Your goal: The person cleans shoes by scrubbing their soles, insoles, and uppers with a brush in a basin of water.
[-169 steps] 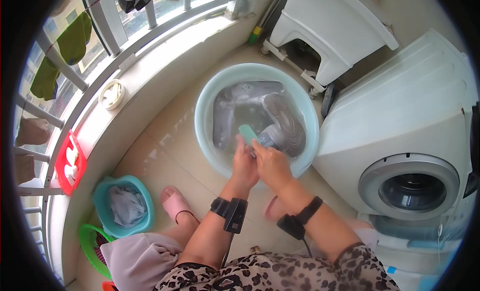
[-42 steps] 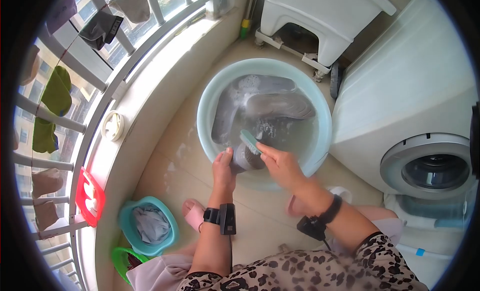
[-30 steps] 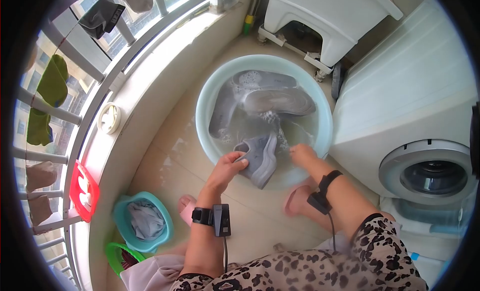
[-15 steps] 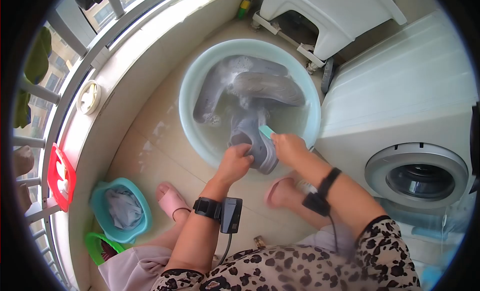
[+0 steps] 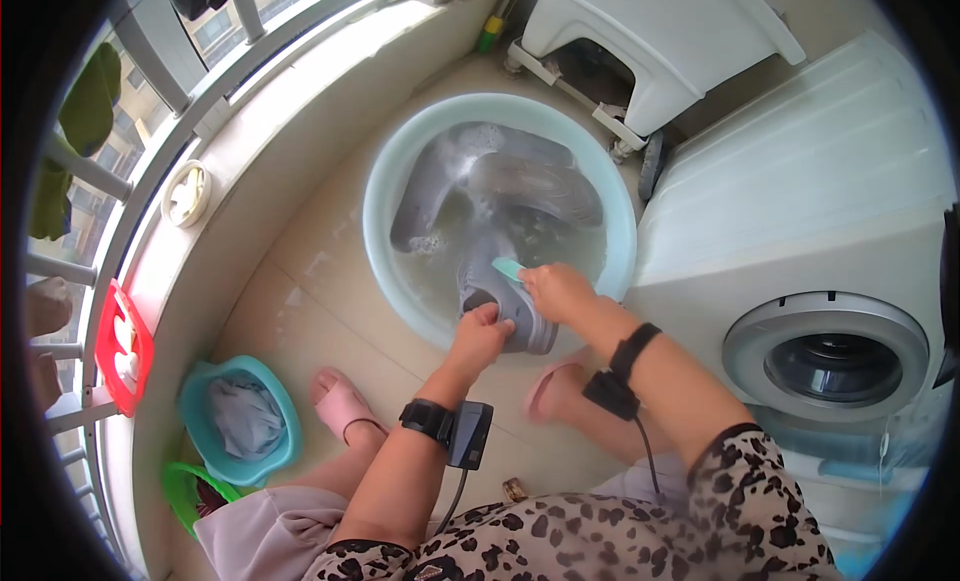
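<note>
A grey shoe (image 5: 518,306) leans over the near rim of a pale blue basin (image 5: 376,216), its toe end toward the cloudy water. My left hand (image 5: 482,333) is closed on the edge of its opening. Gripped in my right hand (image 5: 560,293) is a mint-green brush (image 5: 507,268), which lies against the shoe's upper; its bristles are hidden. Farther back in the basin, a second grey shoe (image 5: 535,188) shows its sole above the water. Beside it a long grey piece (image 5: 420,196) lies partly under suds, its kind unclear.
A front-loading washing machine (image 5: 690,261) stands at the right, and a white sink base (image 5: 640,41) at the back. At lower left are a teal tub (image 5: 285,436) with cloth and a green basket (image 5: 180,501). A red soap dish (image 5: 108,356) sits on the ledge by the railing.
The brush and my right hand have moved left, from the shoe's right side onto its upper. The shoe has turned slightly in my left hand. The whole view has shifted a little.
</note>
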Tool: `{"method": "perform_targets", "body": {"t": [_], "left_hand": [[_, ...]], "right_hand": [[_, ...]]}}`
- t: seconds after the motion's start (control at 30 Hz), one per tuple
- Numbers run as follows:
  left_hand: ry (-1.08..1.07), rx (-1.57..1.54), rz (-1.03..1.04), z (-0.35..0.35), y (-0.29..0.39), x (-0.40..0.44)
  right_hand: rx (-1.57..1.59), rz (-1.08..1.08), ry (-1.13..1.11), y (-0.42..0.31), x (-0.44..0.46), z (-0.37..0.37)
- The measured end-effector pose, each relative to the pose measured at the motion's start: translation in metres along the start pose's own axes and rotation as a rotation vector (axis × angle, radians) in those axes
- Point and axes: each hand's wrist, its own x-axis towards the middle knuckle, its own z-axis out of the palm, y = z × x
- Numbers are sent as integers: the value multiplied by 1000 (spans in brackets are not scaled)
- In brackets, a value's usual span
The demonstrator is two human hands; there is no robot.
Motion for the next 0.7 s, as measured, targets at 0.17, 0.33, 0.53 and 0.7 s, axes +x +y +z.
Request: {"method": "perform_targets", "body": {"t": [0.17, 0.33, 0.53, 0.7], "left_hand": [[123, 75, -43, -3, -1, 2], [80, -102, -133, -10, -2, 4], [49, -91, -146, -10, -4, 4], [91, 153, -6, -12, -5, 11]], "right_hand": [[-88, 4, 105, 20, 77, 25], [183, -185, -135, -2, 8, -21], [75, -232, -306, -1, 5, -41], [-280, -85, -71, 12, 90, 16]]}}
